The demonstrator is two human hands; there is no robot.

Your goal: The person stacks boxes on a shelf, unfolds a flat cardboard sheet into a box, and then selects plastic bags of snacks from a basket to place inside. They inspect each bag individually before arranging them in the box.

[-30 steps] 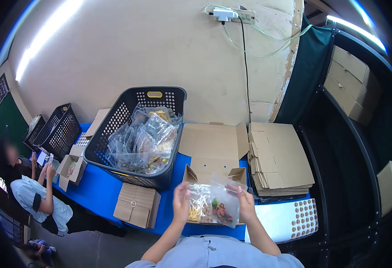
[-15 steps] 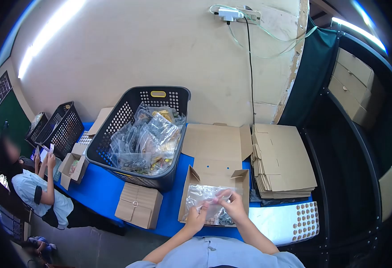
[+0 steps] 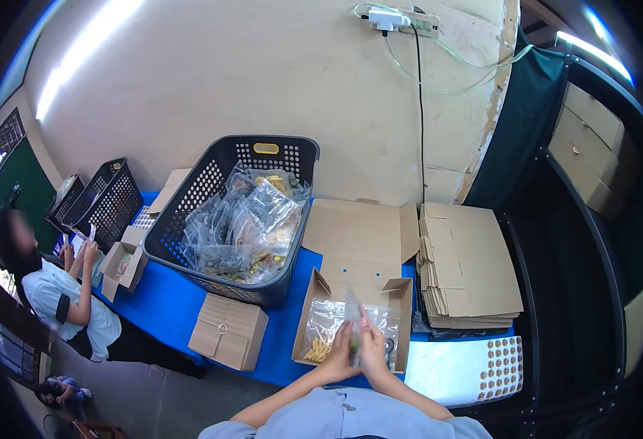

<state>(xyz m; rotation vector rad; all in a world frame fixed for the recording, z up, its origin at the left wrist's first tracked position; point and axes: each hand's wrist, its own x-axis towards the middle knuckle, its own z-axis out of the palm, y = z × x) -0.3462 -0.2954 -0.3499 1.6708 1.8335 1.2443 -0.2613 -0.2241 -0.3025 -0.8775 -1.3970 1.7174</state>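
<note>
An open cardboard box [image 3: 402,333] sits in front of me, its lid [image 3: 354,230] folded back. Over it, my left hand [image 3: 338,350] and my right hand [image 3: 373,350] press together from both sides on a small clear plastic bag [image 3: 353,306], which stands on edge between them. Both hands are closed on it, and most of the bag is hidden by my fingers. Beneath them in the box lies clear plastic packaging [image 3: 325,313]. Yellow finger-shaped pieces [image 3: 318,350] show beside my left hand.
A dark basket [image 3: 292,227] full of filled clear bags stands behind left, with a closed cardboard box [image 3: 227,333] before it. Flattened cardboard boxes [image 3: 471,256] are stacked right, above a sticker sheet [image 3: 453,373]. A co-worker [image 3: 65,296] stands at the left end of the blue table [image 3: 160,296].
The clear bag has turned from lying flat between my fingertips to standing on edge between my palms. My hands came closer together, and the yellow pieces in the box came into view.
</note>
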